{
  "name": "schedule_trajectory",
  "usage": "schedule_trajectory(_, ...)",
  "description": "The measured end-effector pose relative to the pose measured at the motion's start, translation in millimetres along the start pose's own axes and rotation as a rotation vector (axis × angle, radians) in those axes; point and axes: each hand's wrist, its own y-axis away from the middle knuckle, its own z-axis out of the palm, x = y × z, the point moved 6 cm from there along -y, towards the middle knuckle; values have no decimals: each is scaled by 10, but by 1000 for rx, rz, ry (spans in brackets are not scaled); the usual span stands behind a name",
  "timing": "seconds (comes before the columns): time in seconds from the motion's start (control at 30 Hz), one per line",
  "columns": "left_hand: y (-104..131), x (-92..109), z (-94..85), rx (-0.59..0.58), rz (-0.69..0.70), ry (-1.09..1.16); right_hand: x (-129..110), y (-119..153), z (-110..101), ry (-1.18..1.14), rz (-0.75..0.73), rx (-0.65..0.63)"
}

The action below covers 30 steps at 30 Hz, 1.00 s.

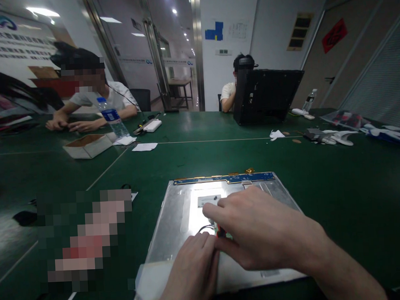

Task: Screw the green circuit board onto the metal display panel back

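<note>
A flat silver panel (172,213) lies on the green table, with a blue circuit strip (204,180) along its far edge. Over the panel's middle, my right hand (252,223) is closed around a small red and black tool (220,231), largely hidden by the fingers. My left hand (195,265) rests on the near part of the panel, its fingers pressed together against my right fingertips; what they hold, if anything, is hidden. Between the hands a black wire (205,227) and a bit of green board show.
Beyond the panel on the green table (193,159) are an open box (89,147), a water bottle (112,118), paper scraps and a large black device (270,96). White and grey parts (328,136) lie at the right. Two people sit across the table.
</note>
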Motion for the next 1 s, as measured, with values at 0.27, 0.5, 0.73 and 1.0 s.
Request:
schedule_trajectory(0.27, -25, 18, -25, -10, 2, 31, 14, -6, 0, 26, 16, 15)
schedule_trajectory(0.5, -2, 8, -11, 30, 38, -10, 12, 3, 8, 17, 30, 13)
schedule_trajectory(0.73, -15, 17, -30, 40, 30, 0, -5, -6, -17, 12, -17, 14)
schedule_trajectory(1.0, -5, 34, -41, 45, 49, -12, 28, -12, 19, 22, 25, 37)
